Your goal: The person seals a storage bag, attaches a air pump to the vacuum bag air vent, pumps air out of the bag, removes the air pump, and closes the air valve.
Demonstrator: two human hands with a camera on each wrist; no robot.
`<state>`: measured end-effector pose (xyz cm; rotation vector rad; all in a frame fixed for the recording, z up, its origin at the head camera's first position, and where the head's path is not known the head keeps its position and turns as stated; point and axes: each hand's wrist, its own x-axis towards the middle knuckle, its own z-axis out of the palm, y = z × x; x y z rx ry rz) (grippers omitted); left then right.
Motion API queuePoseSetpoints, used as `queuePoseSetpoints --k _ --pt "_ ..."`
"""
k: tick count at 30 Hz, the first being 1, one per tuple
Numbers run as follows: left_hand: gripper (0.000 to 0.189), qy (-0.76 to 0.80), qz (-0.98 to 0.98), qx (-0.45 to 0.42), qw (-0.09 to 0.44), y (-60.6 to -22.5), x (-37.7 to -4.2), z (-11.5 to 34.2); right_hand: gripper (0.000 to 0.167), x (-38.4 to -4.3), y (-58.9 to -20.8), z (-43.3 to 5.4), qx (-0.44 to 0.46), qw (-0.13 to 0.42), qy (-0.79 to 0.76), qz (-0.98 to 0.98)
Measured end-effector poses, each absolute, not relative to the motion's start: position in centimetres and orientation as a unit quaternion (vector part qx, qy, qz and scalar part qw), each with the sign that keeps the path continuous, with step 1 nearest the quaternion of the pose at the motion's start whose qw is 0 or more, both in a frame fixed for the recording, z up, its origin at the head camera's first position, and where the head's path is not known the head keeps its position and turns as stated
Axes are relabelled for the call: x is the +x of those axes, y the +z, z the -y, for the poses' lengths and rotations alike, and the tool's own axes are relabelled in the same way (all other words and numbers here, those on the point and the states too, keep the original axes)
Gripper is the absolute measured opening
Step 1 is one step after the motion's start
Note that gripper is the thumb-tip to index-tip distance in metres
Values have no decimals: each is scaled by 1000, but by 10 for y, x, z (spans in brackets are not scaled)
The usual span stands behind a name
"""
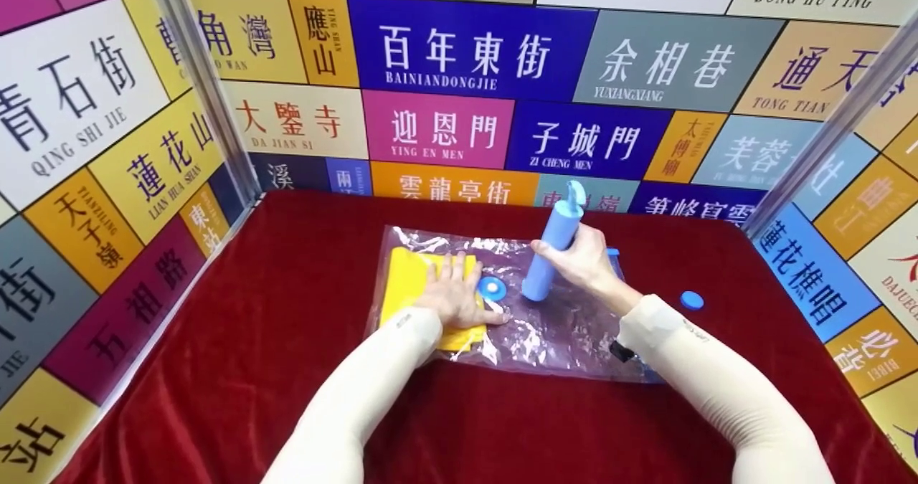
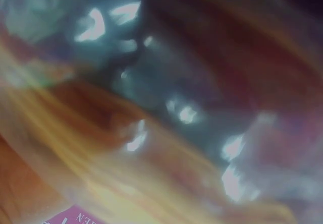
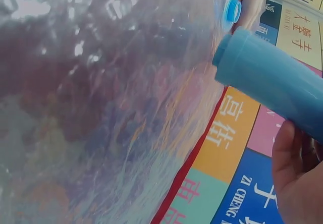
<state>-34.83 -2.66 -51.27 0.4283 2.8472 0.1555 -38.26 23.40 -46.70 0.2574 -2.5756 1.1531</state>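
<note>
Cream sleeves (image 1: 717,380) ran forward to a blue hand pump (image 1: 551,251) held by the right hand (image 1: 584,260), fingers and thumb curled round its barrel, its lower end near but apart from the blue valve (image 1: 492,288) of a clear vacuum bag (image 1: 566,337). Flat, fingers spread and gripping nothing, the left hand (image 1: 452,299) rested on the bag over folded yellow cloth (image 1: 404,283), the valve just beside it; rightward, a blue cap (image 1: 692,300) lay on the red tablecloth (image 1: 215,326).

Red cloth (image 1: 237,312) carries plastic bag (image 1: 531,340); blue disc (image 1: 692,300) too.
</note>
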Motion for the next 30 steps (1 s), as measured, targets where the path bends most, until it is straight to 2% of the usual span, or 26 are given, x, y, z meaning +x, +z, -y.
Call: queuePoseSetpoints --k 6,12,19,30 --pt "129 57 -979 152 127 -512 -349 25 43 -381 -463 -228 105 153 402 897" --pt "130 51 -979 152 123 -510 -349 25 47 -378 -456 -219 113 127 409 896" --pt "129 53 -979 151 123 -511 -348 26 55 -376 -452 -210 126 116 414 894" --pt "129 58 -979 150 126 -512 -348 27 57 -376 -457 -197 140 88 430 887"
